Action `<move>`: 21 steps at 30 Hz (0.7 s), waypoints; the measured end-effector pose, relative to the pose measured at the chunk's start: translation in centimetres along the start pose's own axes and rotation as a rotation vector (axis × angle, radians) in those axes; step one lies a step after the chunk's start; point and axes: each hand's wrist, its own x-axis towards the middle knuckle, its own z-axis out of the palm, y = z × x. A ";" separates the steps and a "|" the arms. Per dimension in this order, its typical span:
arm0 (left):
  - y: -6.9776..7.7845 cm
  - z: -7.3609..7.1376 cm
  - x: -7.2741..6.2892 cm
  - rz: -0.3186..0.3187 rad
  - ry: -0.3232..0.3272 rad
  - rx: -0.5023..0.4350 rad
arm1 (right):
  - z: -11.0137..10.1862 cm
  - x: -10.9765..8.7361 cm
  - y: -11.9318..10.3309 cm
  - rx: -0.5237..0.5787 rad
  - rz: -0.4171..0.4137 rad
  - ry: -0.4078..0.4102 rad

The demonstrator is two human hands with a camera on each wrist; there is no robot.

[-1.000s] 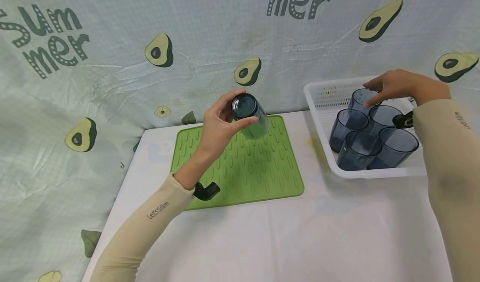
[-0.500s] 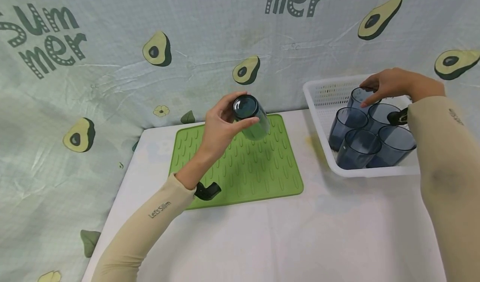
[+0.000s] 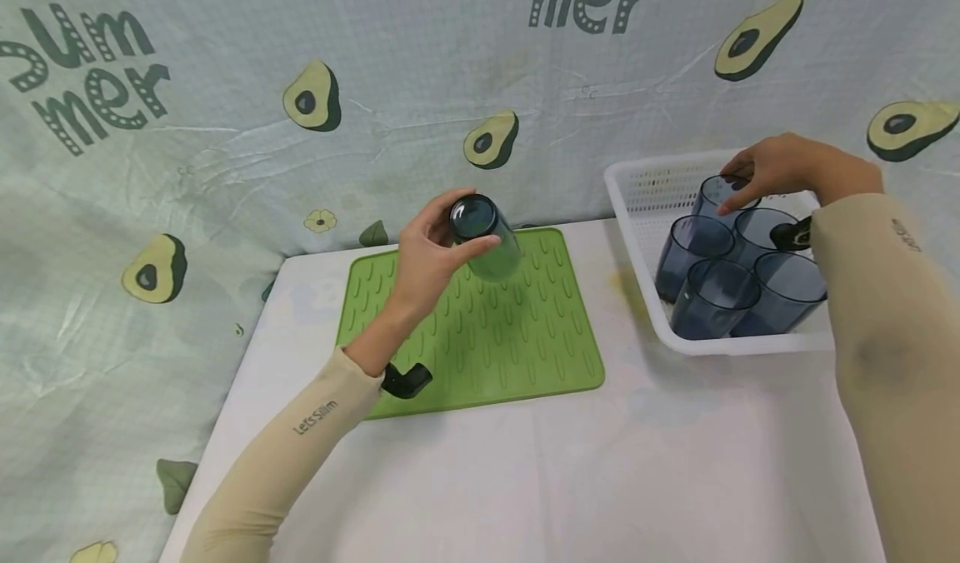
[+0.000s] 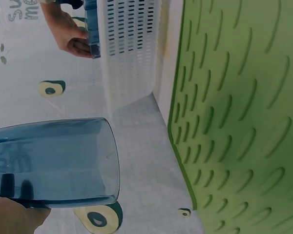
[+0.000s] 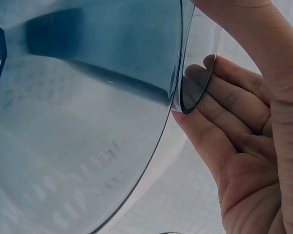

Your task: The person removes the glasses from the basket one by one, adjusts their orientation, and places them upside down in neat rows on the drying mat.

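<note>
My left hand (image 3: pixel 423 267) grips a clear blue drinking glass (image 3: pixel 501 256) upside down, tilted, base up, above the green ribbed mat (image 3: pixel 525 338). In the left wrist view this glass (image 4: pixel 58 161) lies sideways across the picture, its rim apart from the mat. At the white basket (image 3: pixel 750 346), my right hand (image 3: pixel 787 167) holds the rim of the rearmost glass (image 3: pixel 708 201), thumb on the near side and fingers behind. The right wrist view has the fingers (image 5: pixel 234 100) on that rim, partly seen through glass, with another glass (image 5: pixel 112 131) close to the camera.
Several more blue glasses, such as the front one (image 3: pixel 712 301), stand mouth up and crowded in the basket. The basket is right of the mat on a white-covered table (image 3: pixel 480 480). An avocado-print cloth (image 3: pixel 405 55) hangs directly behind.
My left hand has shifted slightly left with the upside-down glass. The right hand stays at the rear glass in the basket, and the head view has moved a little.
</note>
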 end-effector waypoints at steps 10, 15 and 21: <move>-0.9 -1.5 -0.1 -0.023 0.028 0.030 | 0.1 -0.1 0.1 0.016 -0.007 0.013; -1.0 -1.9 -0.2 -0.032 0.034 0.045 | 0.1 0.0 0.0 0.035 -0.002 0.009; -1.1 -2.2 -0.2 -0.048 0.041 0.054 | 0.0 0.0 0.0 0.039 0.006 -0.002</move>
